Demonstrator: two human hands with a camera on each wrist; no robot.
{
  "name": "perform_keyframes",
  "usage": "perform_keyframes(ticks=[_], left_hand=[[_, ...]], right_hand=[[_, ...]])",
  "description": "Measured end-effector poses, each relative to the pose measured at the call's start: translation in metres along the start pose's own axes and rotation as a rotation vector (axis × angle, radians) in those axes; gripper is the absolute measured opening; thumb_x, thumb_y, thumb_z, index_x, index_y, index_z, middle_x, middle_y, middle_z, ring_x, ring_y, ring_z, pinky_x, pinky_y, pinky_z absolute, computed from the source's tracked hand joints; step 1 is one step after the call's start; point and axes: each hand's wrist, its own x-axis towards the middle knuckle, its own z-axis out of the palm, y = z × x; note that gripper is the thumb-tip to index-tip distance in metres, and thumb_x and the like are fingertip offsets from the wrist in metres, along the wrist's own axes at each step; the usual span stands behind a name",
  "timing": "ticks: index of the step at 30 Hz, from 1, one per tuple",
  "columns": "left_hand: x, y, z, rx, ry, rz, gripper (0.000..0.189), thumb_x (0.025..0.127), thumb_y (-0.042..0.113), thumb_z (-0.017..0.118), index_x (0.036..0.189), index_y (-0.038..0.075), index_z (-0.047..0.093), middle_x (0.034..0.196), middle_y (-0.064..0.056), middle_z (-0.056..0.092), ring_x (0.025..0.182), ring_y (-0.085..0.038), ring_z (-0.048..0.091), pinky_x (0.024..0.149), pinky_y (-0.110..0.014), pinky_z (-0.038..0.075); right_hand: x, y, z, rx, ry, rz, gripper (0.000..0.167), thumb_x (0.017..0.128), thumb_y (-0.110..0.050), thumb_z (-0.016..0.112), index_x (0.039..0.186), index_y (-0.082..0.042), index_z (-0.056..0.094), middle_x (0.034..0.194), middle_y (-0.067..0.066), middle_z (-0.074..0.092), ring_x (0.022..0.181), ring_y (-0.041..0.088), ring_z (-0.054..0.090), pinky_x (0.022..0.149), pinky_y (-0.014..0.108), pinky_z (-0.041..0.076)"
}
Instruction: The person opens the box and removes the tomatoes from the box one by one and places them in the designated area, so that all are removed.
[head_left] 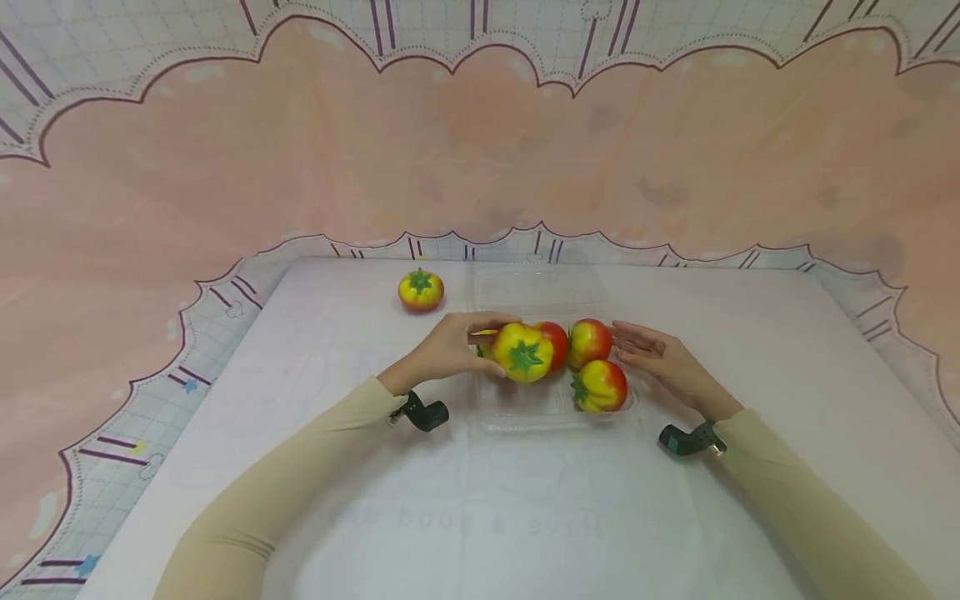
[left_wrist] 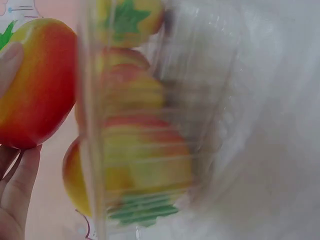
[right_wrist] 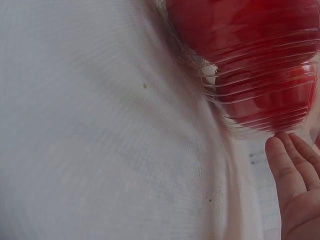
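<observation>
My left hand (head_left: 448, 350) grips a yellow-and-red tomato (head_left: 523, 353) with a green star-shaped calyx, held above the left part of a clear plastic box (head_left: 525, 423). The left wrist view shows that tomato (left_wrist: 45, 85) between thumb and fingers, outside the blurred box wall. Several similar tomatoes (head_left: 602, 388) lie in the box; one at the left is mostly hidden by the held one. At the box's right end is my right hand (head_left: 671, 367), its fingers nearly straight. In the right wrist view the fingertips (right_wrist: 275, 145) appear to touch the ribbed box wall (right_wrist: 250, 90).
Another tomato (head_left: 421, 290) sits on the white tablecloth (head_left: 337, 333), back left of the box. The box's clear lid (head_left: 532, 287) lies folded back behind it. A patterned pink cloth (head_left: 450, 150) hangs along the back of the table.
</observation>
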Motion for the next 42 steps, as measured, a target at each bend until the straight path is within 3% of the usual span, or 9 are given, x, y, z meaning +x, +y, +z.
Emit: perform_keyframes(ticks=[20,35,42], left_hand=[[-0.011,0.004,-0.035,-0.002,0.171,0.004,0.069,0.070,0.008,0.081,0.132,0.004,0.052,0.136,-0.011,0.054,0.127,-0.025,0.051,0.100,-0.028,0.047],[-0.022,-0.012,-0.057,0.032,0.297,-0.047,0.069,0.066,0.005,0.083,0.129,0.004,0.055,0.129,-0.014,0.057,0.121,-0.028,0.056,0.094,-0.028,0.050],[-0.028,-0.021,-0.069,0.058,0.326,-0.073,0.067,0.069,0.006,0.082,0.130,0.005,0.055,0.131,-0.014,0.057,0.113,-0.029,0.060,0.093,-0.037,0.052]], right_hand=[[0.000,0.001,0.000,-0.012,0.001,0.002,0.061,0.094,-0.016,0.056,0.146,0.001,0.026,0.151,0.026,0.024,0.110,-0.017,0.050,0.091,0.010,0.046],[-0.001,0.001,0.001,-0.025,0.006,0.009,0.062,0.094,-0.018,0.057,0.146,0.000,0.027,0.151,0.026,0.025,0.110,-0.017,0.050,0.091,0.010,0.046],[-0.001,0.000,0.001,-0.029,0.010,0.006,0.062,0.094,-0.018,0.057,0.145,0.000,0.027,0.151,0.027,0.025,0.109,-0.018,0.050,0.091,0.009,0.046]])
